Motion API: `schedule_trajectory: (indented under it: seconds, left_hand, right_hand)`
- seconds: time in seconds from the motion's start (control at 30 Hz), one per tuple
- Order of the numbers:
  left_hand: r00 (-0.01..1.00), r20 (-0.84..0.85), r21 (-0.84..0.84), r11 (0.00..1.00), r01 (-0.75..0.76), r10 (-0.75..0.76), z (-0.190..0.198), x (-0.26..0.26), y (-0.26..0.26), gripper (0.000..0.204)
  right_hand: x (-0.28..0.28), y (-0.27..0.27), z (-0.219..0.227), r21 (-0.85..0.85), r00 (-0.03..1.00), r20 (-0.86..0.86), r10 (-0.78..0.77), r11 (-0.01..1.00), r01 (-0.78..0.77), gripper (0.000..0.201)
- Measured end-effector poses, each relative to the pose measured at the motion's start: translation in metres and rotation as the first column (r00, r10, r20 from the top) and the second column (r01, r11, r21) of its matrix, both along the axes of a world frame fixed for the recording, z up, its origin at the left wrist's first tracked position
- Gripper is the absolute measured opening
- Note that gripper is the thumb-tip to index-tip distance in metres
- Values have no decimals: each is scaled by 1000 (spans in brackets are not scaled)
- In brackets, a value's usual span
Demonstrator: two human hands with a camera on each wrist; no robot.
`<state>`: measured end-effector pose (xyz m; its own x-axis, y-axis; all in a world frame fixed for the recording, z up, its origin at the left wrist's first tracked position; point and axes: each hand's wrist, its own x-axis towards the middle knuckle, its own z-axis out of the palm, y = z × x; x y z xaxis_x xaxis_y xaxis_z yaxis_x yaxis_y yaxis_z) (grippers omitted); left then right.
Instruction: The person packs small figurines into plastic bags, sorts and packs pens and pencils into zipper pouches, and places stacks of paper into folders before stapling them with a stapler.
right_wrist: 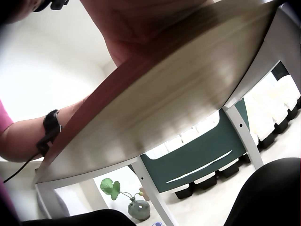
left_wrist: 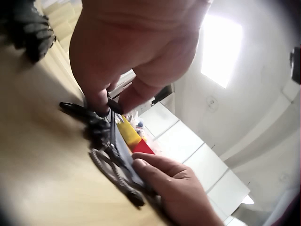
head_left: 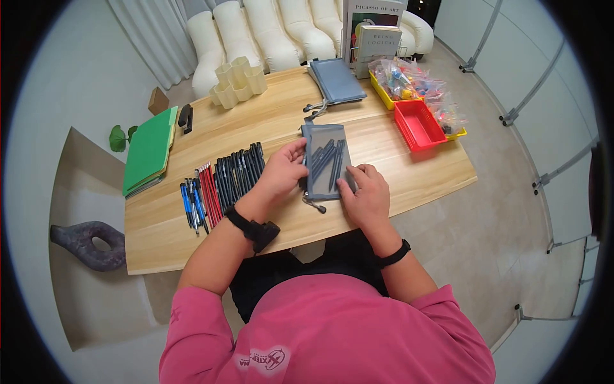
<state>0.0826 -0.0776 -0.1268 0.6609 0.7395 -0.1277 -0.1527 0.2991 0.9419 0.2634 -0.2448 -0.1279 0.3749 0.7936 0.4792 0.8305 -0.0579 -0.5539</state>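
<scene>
A grey see-through zip pouch (head_left: 327, 187) lies on the wooden table in front of me, with several dark pens (head_left: 337, 163) showing through it. My left hand (head_left: 286, 169) is at its left edge; in the left wrist view the thumb and fingertips of this left hand (left_wrist: 134, 52) pinch that edge. On the opposite edge, the thumb and forefinger of my right hand (head_left: 367, 195) grip the pouch, also visible in the left wrist view. A cord with a dark toggle (left_wrist: 136, 197) hangs from the pouch's near end.
Left of the pouch lie rows of black pens (head_left: 238, 169), red pens (head_left: 210, 192) and blue pens (head_left: 193, 201). Farther back are stacked grey pouches (head_left: 339, 80), a cream holder (head_left: 238, 83), a stapler (head_left: 185, 118), green folders (head_left: 148, 150), and a red basket (head_left: 419, 125) beside bagged items.
</scene>
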Motion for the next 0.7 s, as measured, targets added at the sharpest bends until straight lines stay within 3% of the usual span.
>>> schedule_trajectory:
  seconds: [0.07, 0.2, 0.27, 0.4, 0.47, 0.5, 0.57, 0.6, 0.67, 0.7]
  left_hand:
    - [995, -3, 180, 978, 102, -103, -6, -3, 2, 89]
    - [989, -100, 176, 976, 128, -112, 15, -6, -8, 95]
    - [982, -176, 329, 937, 120, -64, 9, -7, -4, 90]
    - [929, -367, 447, 884, 135, 44, 31, -4, -12, 84]
    - [776, -584, 625, 741, 244, 237, 32, -1, -14, 76]
    - [777, -585, 625, 740, 247, 234, 33, 1, -16, 76]
    - [682, -605, 734, 620, 278, 411, 34, 5, -22, 67]
    - [682, -607, 733, 620, 281, 408, 38, 6, -24, 67]
    - [551, -687, 711, 596, 373, 474, 45, 7, -27, 56]
    - [551, -687, 711, 596, 374, 473, 44, 7, -26, 56]
  right_hand:
    - [1, 0, -1, -30, 1000, -29, 11, 999, -12, 35]
    - [1, 2, 0, -12, 1000, -12, 22, 1000, -22, 35]
    - [2, 3, -1, -20, 1000, -18, 22, 1000, -23, 34]
    - [1, 4, -1, -34, 999, -35, 21, 999, -22, 33]
    - [1, 3, 1, -32, 999, -30, 18, 999, -19, 33]
    - [1, 3, 1, -32, 999, -31, 13, 999, -14, 33]
    - [2, 3, 0, -23, 999, -33, 24, 999, -25, 34]
    - [2, 2, 0, -24, 999, -35, 21, 999, -22, 34]
    - [2, 3, 0, -15, 999, -41, 25, 1000, -26, 33]
    - [3, 3, 0, -15, 999, -41, 24, 1000, -25, 33]
